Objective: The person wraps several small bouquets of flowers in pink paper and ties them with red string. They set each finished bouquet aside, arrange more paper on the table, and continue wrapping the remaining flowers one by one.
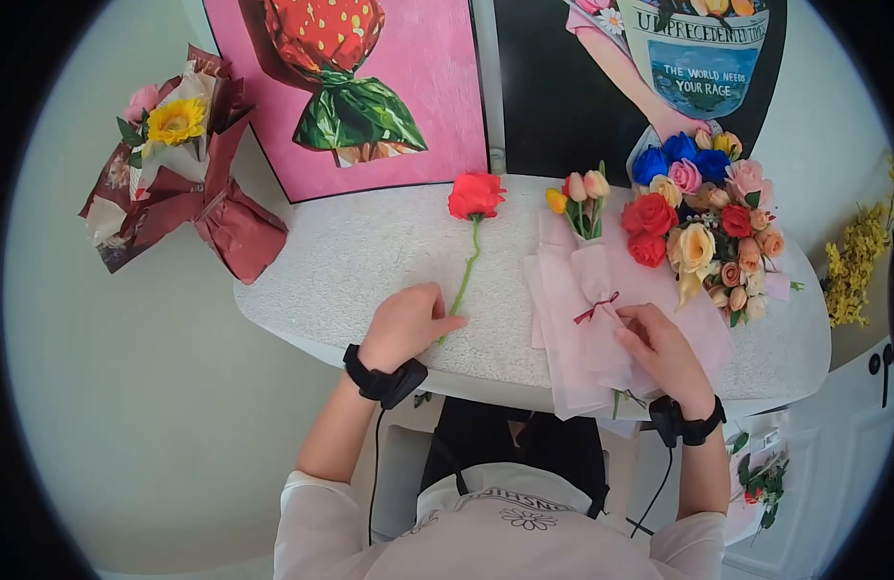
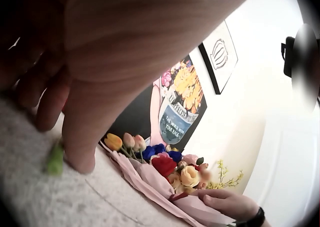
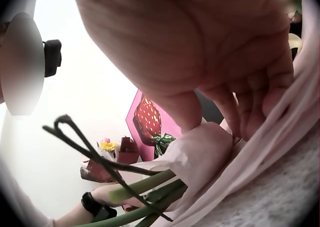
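Observation:
A single red rose lies on the white textured table, its green stem running toward the front edge. My left hand pinches the lower stem between thumb and fingers; the stem's green end shows beside the thumb in the left wrist view. Pale pink wrapping, tied with a dark red ribbon, lies to the right under tulips. My right hand grips its gathered part just beside the ribbon, thumb on the near side. Green stems stick out of the wrapping in the right wrist view.
A mixed bouquet of roses lies at the table's right. A dark red wrapped bouquet stands at the left edge. Two paintings, one pink and one black, stand along the back. Yellow flowers are at the far right.

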Motion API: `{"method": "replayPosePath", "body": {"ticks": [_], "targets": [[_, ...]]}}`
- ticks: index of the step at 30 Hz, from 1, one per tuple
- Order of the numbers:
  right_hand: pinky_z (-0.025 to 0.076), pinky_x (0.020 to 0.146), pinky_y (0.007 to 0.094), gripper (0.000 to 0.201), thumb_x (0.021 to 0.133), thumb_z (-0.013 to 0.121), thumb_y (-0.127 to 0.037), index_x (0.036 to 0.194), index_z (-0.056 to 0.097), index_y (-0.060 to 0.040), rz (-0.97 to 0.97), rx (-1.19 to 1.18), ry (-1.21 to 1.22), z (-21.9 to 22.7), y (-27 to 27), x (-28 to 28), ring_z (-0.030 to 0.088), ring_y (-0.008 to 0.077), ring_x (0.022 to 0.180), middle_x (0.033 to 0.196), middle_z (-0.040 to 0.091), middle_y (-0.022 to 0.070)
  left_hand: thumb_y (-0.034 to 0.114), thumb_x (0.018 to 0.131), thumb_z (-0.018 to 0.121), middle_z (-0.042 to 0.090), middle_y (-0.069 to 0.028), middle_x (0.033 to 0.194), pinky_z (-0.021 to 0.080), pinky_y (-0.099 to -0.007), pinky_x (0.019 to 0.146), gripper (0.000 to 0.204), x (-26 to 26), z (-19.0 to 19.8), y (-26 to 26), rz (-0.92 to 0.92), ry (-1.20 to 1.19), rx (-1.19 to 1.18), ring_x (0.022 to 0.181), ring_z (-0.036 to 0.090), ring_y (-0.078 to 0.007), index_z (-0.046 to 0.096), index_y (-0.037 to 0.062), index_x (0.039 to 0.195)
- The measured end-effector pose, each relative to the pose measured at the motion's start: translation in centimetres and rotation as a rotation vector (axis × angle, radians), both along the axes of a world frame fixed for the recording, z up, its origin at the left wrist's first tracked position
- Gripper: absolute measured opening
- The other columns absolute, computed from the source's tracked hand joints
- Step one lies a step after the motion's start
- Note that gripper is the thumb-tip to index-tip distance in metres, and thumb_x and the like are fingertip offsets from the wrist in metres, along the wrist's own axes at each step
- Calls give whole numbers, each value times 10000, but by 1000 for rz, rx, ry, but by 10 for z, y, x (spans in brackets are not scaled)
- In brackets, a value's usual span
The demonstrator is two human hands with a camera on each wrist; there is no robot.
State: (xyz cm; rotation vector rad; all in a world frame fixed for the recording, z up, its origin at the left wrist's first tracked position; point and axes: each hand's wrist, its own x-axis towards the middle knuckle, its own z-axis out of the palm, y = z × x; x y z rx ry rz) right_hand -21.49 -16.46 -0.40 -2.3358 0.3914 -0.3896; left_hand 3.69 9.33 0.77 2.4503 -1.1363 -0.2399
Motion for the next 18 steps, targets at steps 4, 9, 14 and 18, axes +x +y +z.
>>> {"method": "replayPosePath", "body": {"ticks": [4, 9, 14, 18], "targets": [[483, 708, 305, 323, 905, 651, -167, 1178, 571, -14, -43, 92, -31, 10, 1, -8, 577, 190, 746, 943, 585, 101, 243, 773, 714, 637, -165, 742, 487, -396, 661, 268, 10, -16, 6, -62, 41, -88, 711, 624, -320, 626, -8, 801], [516, 762, 301, 399, 888, 664, -130, 1264, 547, -67, -180, 18, -245, 26, 5, -35, 614, 164, 878, 1090, 622, 77, 107, 746, 621, 600, -173, 703, 458, -392, 616, 142, 14, -21, 2, -61, 77, -109, 654, 578, -280, 610, -25, 798], [509, 763, 350, 262, 891, 649, -162, 1121, 593, -48, -102, -72, -407, 34, 31, -48, 616, 255, 910, 1006, 594, 107, 96, 848, 642, 585, -145, 677, 455, -376, 617, 173, 26, -38, -8, -114, -8, -169, 622, 556, -253, 554, -52, 831], [491, 811, 368, 237, 888, 649, -183, 1073, 611, -39, 71, -113, -431, 39, 49, -41, 602, 277, 909, 941, 592, 110, 93, 850, 643, 546, -136, 671, 430, -385, 587, 180, 34, -40, -8, -176, -142, -90, 580, 510, -266, 525, -37, 811]]}}
